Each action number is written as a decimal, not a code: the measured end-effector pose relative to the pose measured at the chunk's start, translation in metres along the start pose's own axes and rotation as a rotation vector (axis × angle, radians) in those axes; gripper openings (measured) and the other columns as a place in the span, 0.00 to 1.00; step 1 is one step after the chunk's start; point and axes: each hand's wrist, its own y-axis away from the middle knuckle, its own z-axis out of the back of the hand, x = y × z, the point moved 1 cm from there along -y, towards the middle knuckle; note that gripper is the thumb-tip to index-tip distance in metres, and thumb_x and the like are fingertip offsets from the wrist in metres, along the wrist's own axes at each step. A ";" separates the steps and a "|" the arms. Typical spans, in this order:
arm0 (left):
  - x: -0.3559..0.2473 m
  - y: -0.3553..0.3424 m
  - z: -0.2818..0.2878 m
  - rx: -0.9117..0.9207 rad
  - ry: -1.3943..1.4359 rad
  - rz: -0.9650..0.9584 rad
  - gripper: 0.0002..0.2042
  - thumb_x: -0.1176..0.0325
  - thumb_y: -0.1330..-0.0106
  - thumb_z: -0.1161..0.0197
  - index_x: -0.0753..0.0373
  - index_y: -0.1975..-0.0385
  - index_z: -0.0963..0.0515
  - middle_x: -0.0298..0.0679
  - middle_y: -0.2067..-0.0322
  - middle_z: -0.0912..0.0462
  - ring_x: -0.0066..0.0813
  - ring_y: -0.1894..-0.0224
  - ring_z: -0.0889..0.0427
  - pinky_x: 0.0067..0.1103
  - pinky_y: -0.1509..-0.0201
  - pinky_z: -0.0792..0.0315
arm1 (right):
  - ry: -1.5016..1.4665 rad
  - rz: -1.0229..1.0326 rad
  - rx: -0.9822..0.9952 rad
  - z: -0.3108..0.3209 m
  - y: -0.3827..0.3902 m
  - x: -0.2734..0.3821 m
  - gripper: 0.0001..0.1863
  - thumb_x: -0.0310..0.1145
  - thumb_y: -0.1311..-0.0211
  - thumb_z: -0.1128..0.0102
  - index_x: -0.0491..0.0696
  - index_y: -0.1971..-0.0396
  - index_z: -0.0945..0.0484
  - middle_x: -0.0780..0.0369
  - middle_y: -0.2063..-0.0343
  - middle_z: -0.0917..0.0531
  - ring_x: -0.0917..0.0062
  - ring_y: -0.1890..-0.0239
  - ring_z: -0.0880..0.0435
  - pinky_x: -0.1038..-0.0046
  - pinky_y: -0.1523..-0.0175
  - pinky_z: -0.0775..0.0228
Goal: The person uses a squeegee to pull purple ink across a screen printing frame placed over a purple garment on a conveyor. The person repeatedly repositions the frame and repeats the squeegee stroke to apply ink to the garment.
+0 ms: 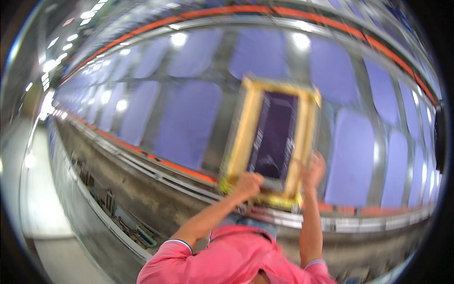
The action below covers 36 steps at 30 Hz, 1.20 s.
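Note:
A rectangular frame (307, 128) with tan, yellow-taped sides and a dark purple middle lies over a long printing bed. My left hand (248, 185) is closed at the frame's near end, around something hidden by the fingers. My right hand (313, 168) is at the frame's right side, blurred, so its grip is unclear. Pale purple cut pieces (184, 123) lie in rows on the grey bed beside and beyond the frame.
Orange rails (321, 15) run along the bed's long edges, with a metal rail (179, 182) on the near side. Below it lies a trough (132, 194) with scattered items. A pale walkway (45, 199) runs at the left.

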 end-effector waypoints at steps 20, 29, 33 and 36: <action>0.211 0.059 0.056 -0.282 0.180 -0.027 0.11 0.66 0.33 0.48 0.54 0.79 0.26 0.39 0.78 0.23 0.40 0.66 0.20 0.37 0.61 0.31 | -0.559 -0.393 -0.166 -0.135 -0.044 0.157 0.26 0.43 0.28 0.45 0.39 0.83 0.29 0.65 0.86 0.36 0.76 0.81 0.40 0.62 0.74 0.50; 0.317 0.105 0.117 -0.193 0.107 -0.008 0.05 0.70 0.42 0.45 0.53 0.78 0.25 0.38 0.77 0.20 0.41 0.66 0.19 0.37 0.61 0.31 | -0.599 -0.389 -0.108 -0.218 -0.017 0.259 0.25 0.42 0.31 0.46 0.37 0.84 0.32 0.62 0.86 0.41 0.73 0.79 0.43 0.61 0.71 0.51; 0.328 0.118 0.125 -0.367 0.174 -0.059 0.05 0.69 0.45 0.45 0.59 0.80 0.25 0.45 0.80 0.19 0.49 0.70 0.18 0.43 0.66 0.29 | -0.562 -0.394 -0.090 -0.229 -0.015 0.271 0.23 0.39 0.30 0.48 0.42 0.84 0.35 0.66 0.85 0.41 0.77 0.78 0.44 0.64 0.71 0.51; 0.334 0.126 0.129 -0.290 0.219 -0.064 0.06 0.68 0.46 0.43 0.61 0.82 0.24 0.47 0.80 0.19 0.51 0.72 0.17 0.44 0.68 0.29 | -0.562 -0.406 -0.106 -0.231 -0.016 0.274 0.23 0.40 0.31 0.48 0.38 0.81 0.30 0.62 0.84 0.36 0.72 0.77 0.41 0.61 0.69 0.48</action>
